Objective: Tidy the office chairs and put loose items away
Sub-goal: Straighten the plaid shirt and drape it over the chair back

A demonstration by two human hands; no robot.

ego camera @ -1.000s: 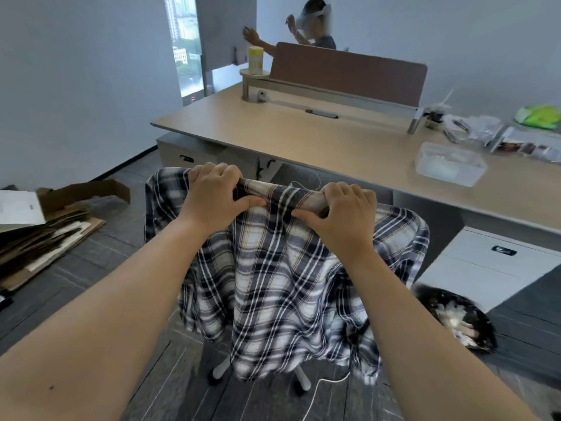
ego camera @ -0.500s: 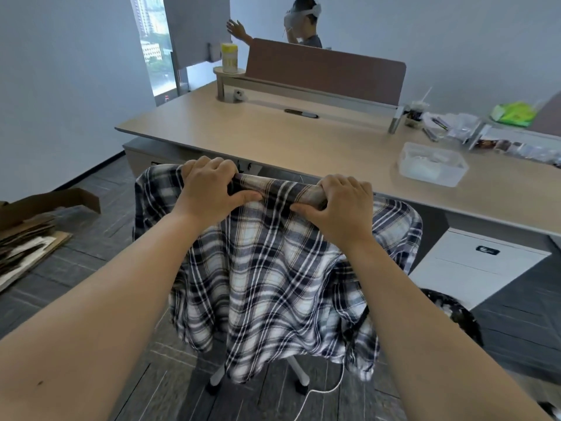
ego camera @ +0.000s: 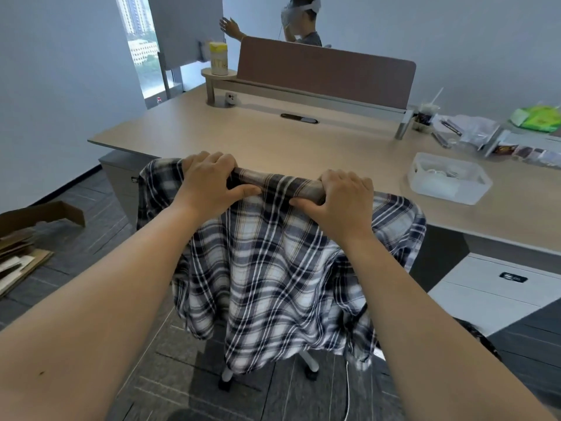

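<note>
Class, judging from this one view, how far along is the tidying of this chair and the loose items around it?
Done: nothing is visibly finished. In hand: the left hand and right hand each have a grip on the top of the chair back, through the plaid shirt draped over it; the chair stands just short of the desk. Left: pushing the chair in, the shirt, the clear container and packets.

No legible text or labels anywhere.
</note>
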